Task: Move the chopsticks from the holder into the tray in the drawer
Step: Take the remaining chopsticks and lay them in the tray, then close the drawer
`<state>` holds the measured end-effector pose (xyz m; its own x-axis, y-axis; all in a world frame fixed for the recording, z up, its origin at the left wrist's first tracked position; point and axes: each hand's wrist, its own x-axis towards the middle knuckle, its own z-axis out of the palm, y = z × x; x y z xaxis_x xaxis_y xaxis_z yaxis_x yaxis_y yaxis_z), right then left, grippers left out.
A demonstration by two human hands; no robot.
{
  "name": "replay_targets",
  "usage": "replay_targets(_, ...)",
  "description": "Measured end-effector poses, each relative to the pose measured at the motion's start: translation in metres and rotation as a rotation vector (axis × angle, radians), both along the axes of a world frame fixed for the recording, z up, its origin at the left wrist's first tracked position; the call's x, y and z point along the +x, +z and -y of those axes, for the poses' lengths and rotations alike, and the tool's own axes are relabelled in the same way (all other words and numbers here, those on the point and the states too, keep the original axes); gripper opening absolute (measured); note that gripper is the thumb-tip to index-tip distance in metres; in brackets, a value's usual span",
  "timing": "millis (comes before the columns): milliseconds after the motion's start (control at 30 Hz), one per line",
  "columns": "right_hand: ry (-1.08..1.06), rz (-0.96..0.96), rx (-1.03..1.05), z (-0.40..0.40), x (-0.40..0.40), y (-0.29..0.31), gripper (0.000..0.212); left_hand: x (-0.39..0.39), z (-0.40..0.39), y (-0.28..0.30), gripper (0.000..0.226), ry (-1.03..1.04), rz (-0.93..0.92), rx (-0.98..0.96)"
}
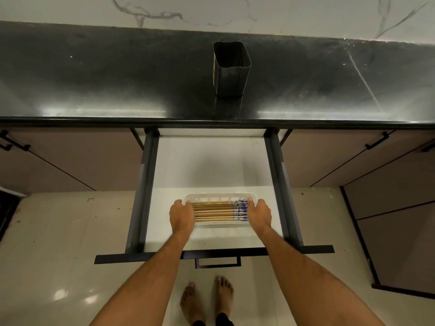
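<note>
Several wooden chopsticks [213,211] with blue-and-white patterned ends lie side by side in a clear plastic tray [219,198] on the white floor of the pulled-out drawer [211,165]. My left hand [181,216] grips the tray's left end and my right hand [259,214] grips its right end. The dark grey rectangular holder [231,70] stands upright on the black counter [117,78] behind the drawer, with no chopsticks showing in it.
The drawer has dark metal side rails [143,184] and a black front panel with a handle [217,262] near my bare feet [207,300]. Closed cabinet doors [70,158] flank it on both sides. A marble wall [211,10] backs the counter.
</note>
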<state>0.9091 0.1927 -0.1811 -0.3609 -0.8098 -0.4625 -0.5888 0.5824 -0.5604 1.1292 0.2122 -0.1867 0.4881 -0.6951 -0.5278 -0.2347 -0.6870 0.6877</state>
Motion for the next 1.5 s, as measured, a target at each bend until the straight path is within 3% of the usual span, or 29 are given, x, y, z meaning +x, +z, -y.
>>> replay_targets(100, 0.124, -0.107, -0.096, -0.003, 0.003, 0.013, 0.044, -0.002, -0.005, 0.011, 0.045, -0.212, 0.262, -0.142)
replay_targets(233, 0.312, -0.197, -0.203, -0.010, 0.007, 0.032, 0.051, -0.006, -0.009, 0.029, 0.037, -0.447, 0.555, -0.396)
replay_targets(433, 0.532, -0.400, -0.396, -0.036, 0.011, 0.051, 0.057, -0.020, -0.028, 0.051, 0.045, -0.659, 0.748, -0.489)
replay_targets(867, 0.811, -0.580, -0.476, -0.137, -0.001, 0.058, 0.065, -0.053, -0.144, 0.059, 0.050, -0.725, 0.823, -0.500)
replay_targets(1267, 0.820, -0.592, -0.529, -0.232, 0.005, 0.040, 0.063, -0.048, -0.235, 0.045, 0.054, -0.789, 0.830, -0.453)
replay_targets(1500, 0.863, -0.581, -0.444, -0.252, 0.016, 0.022, 0.057, -0.042, -0.252, 0.025, 0.051, -0.848, 0.780, -0.392)
